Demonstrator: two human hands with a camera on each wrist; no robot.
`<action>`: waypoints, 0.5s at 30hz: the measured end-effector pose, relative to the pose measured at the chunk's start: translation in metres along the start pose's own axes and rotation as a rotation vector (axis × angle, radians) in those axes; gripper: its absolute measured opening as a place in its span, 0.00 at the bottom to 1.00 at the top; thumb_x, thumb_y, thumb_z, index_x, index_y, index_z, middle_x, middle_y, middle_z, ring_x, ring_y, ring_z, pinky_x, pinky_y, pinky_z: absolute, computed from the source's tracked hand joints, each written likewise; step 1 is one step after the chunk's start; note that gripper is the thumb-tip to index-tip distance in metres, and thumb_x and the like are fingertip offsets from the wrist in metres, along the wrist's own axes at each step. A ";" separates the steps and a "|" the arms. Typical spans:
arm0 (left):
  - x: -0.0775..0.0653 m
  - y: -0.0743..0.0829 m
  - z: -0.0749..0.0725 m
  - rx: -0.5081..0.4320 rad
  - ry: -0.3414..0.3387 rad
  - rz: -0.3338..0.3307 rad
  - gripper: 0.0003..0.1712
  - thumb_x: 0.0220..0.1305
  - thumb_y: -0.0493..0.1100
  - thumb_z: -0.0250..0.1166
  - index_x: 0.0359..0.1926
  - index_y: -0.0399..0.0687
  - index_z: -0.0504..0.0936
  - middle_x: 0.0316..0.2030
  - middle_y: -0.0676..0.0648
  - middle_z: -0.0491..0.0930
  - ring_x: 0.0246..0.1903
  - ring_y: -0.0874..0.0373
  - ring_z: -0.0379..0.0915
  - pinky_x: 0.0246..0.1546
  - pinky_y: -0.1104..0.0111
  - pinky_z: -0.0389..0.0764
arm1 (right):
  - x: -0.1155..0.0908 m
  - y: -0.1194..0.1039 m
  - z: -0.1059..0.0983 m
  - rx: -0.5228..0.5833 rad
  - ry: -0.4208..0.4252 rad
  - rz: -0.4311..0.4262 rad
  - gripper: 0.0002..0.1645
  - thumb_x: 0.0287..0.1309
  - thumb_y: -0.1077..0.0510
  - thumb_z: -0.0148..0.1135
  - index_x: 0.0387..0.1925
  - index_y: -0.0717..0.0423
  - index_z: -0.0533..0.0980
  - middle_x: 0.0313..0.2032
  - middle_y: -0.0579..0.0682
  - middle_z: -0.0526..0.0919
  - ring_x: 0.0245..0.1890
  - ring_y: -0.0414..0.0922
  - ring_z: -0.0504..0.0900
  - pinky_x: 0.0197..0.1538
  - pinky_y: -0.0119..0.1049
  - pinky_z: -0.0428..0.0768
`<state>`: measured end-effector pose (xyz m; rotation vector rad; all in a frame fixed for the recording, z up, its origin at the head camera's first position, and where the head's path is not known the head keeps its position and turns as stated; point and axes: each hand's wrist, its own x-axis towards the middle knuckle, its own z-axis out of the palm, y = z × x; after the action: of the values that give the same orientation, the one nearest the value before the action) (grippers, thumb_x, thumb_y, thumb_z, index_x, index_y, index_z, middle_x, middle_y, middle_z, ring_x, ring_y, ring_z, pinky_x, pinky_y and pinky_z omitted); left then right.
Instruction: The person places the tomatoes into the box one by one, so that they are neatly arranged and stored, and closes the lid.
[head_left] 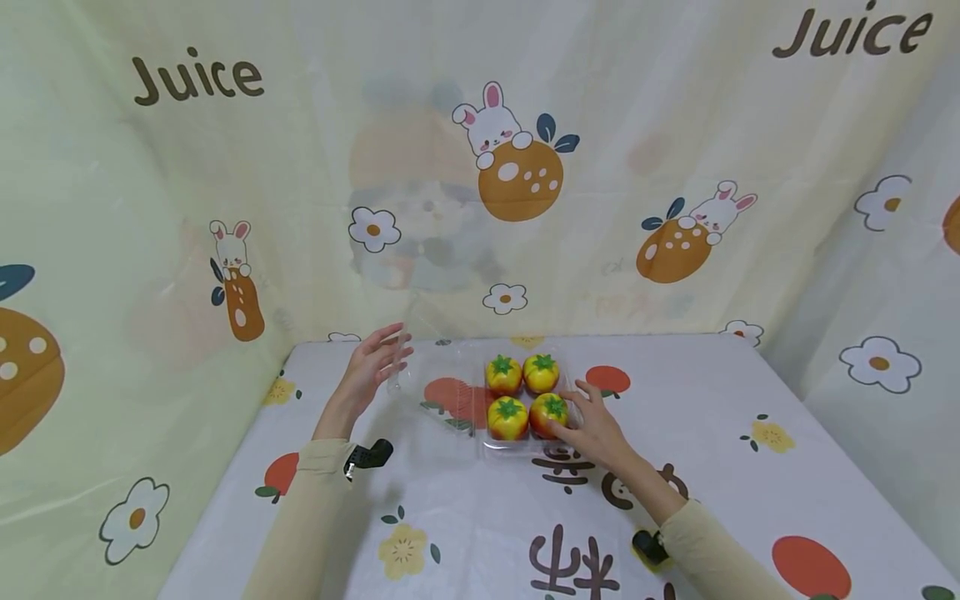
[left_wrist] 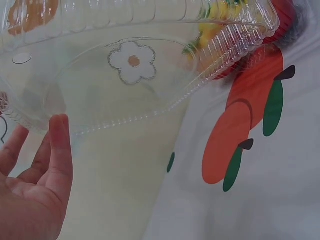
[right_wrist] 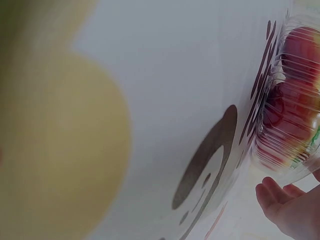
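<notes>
Several yellow-and-red, tomato-like fruits (head_left: 507, 418) with green leafy tops sit in the base of a clear plastic clamshell box (head_left: 517, 447). My right hand (head_left: 600, 427) is at the box's right side, thumb and forefinger around the front right fruit (head_left: 545, 415). In the right wrist view, its other fingers (right_wrist: 280, 197) are outside the box wall. The clear lid (left_wrist: 125, 100) stands raised on the left. My left hand (head_left: 367, 371) is at the lid's outer edge, fingers fairly straight and spread, and a fingertip (left_wrist: 59, 125) touches the rim.
A white printed cloth (head_left: 450, 517) covers the table beneath the box. Patterned curtains (head_left: 420, 167) hang behind and on both sides. Both wrists wear small black cameras, the left one (head_left: 372, 455) and the right one (head_left: 649, 547).
</notes>
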<state>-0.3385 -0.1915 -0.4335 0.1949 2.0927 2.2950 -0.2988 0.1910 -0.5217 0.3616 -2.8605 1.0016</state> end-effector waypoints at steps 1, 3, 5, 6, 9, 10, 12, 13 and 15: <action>0.000 0.000 0.000 0.003 0.001 -0.002 0.28 0.74 0.41 0.54 0.71 0.41 0.64 0.65 0.35 0.69 0.60 0.48 0.73 0.51 0.69 0.77 | 0.000 0.000 0.000 0.003 0.000 0.001 0.38 0.58 0.41 0.65 0.63 0.58 0.70 0.71 0.65 0.54 0.63 0.68 0.67 0.58 0.65 0.70; -0.001 -0.001 0.000 0.011 -0.001 -0.003 0.28 0.74 0.42 0.54 0.71 0.40 0.63 0.66 0.34 0.68 0.60 0.47 0.72 0.52 0.68 0.77 | -0.001 0.000 0.001 0.004 -0.001 0.001 0.38 0.58 0.42 0.65 0.63 0.58 0.70 0.71 0.65 0.54 0.63 0.68 0.67 0.59 0.65 0.70; -0.001 -0.001 0.000 0.016 -0.004 -0.005 0.28 0.74 0.42 0.54 0.71 0.40 0.63 0.66 0.34 0.68 0.61 0.46 0.72 0.53 0.67 0.77 | -0.001 0.000 0.001 0.006 -0.001 0.001 0.37 0.58 0.42 0.66 0.63 0.58 0.70 0.71 0.65 0.54 0.63 0.68 0.67 0.59 0.65 0.70; -0.001 -0.001 0.000 0.016 -0.005 -0.006 0.28 0.75 0.42 0.54 0.71 0.40 0.63 0.66 0.34 0.67 0.61 0.46 0.71 0.53 0.67 0.76 | -0.001 0.000 0.002 0.007 -0.002 0.001 0.37 0.58 0.42 0.66 0.63 0.58 0.70 0.71 0.65 0.53 0.63 0.68 0.67 0.59 0.65 0.70; -0.001 -0.001 0.001 0.021 -0.012 -0.002 0.28 0.75 0.41 0.54 0.72 0.40 0.63 0.66 0.34 0.67 0.62 0.45 0.71 0.53 0.68 0.76 | -0.002 0.000 0.002 0.007 -0.006 0.003 0.37 0.58 0.43 0.66 0.63 0.58 0.70 0.71 0.65 0.53 0.64 0.68 0.66 0.59 0.65 0.70; 0.000 -0.001 0.002 0.023 -0.016 0.002 0.28 0.75 0.41 0.54 0.72 0.40 0.63 0.66 0.33 0.67 0.62 0.45 0.71 0.53 0.68 0.76 | -0.002 0.000 0.002 0.006 -0.006 0.006 0.37 0.58 0.43 0.66 0.63 0.58 0.70 0.71 0.65 0.53 0.64 0.68 0.66 0.59 0.65 0.70; 0.001 0.000 0.002 0.023 -0.020 0.011 0.28 0.75 0.40 0.53 0.71 0.39 0.63 0.66 0.33 0.67 0.62 0.45 0.71 0.52 0.69 0.77 | -0.001 0.000 0.001 0.003 -0.005 0.005 0.37 0.58 0.43 0.65 0.63 0.58 0.70 0.71 0.65 0.53 0.64 0.68 0.66 0.59 0.65 0.70; 0.001 0.001 0.003 0.026 -0.023 0.018 0.27 0.75 0.40 0.53 0.71 0.39 0.63 0.66 0.32 0.67 0.61 0.45 0.71 0.52 0.70 0.77 | -0.001 0.000 0.001 0.000 -0.001 0.001 0.37 0.58 0.43 0.65 0.63 0.58 0.70 0.71 0.65 0.53 0.63 0.68 0.66 0.58 0.65 0.70; 0.002 0.003 0.003 0.029 -0.026 0.028 0.27 0.75 0.40 0.53 0.71 0.38 0.63 0.67 0.31 0.66 0.61 0.46 0.71 0.52 0.70 0.77 | 0.000 -0.001 0.001 -0.005 0.008 -0.005 0.37 0.57 0.42 0.65 0.63 0.59 0.70 0.71 0.65 0.54 0.63 0.68 0.67 0.58 0.64 0.71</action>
<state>-0.3396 -0.1885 -0.4306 0.2553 2.1256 2.2660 -0.2985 0.1900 -0.5218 0.3632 -2.8535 0.9925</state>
